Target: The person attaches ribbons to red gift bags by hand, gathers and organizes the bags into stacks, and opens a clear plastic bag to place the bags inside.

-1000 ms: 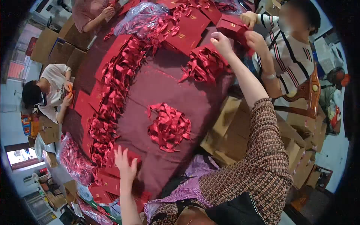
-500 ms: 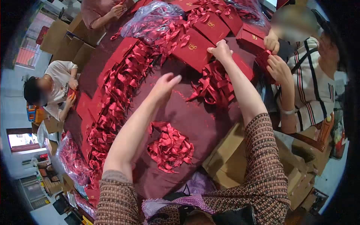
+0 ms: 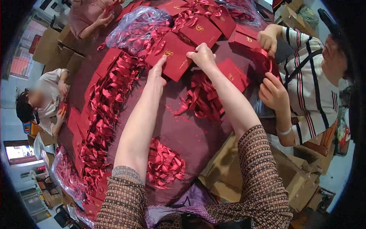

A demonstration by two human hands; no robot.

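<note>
A flat red gift bag [image 3: 175,47] with a gold emblem lies at the front of the pile, between my hands. My left hand [image 3: 155,74] grips its lower left edge, one digit extended on top and the other fingers hidden beneath. At the bag's right edge, my right hand [image 3: 204,57] is closed with bent fingers. Just below my right hand hangs a bunch of red ribbons [image 3: 202,99], beside another red gift bag [image 3: 232,76]. A loose heap of red ribbon [image 3: 164,164] rests on the tablecloth by my left forearm.
A long row of ribboned red bags [image 3: 105,103] runs down the left. Clear plastic [image 3: 139,28] covers part of the pile behind. A person in a striped top [image 3: 309,87] handles a red item at right; two others work at left. Cardboard [image 3: 225,171] stands near my right elbow.
My left hand has moved up from over the tablecloth onto the red gift bag. My right hand stays at its edge. The view has shifted, and the person at right has spread their hands apart.
</note>
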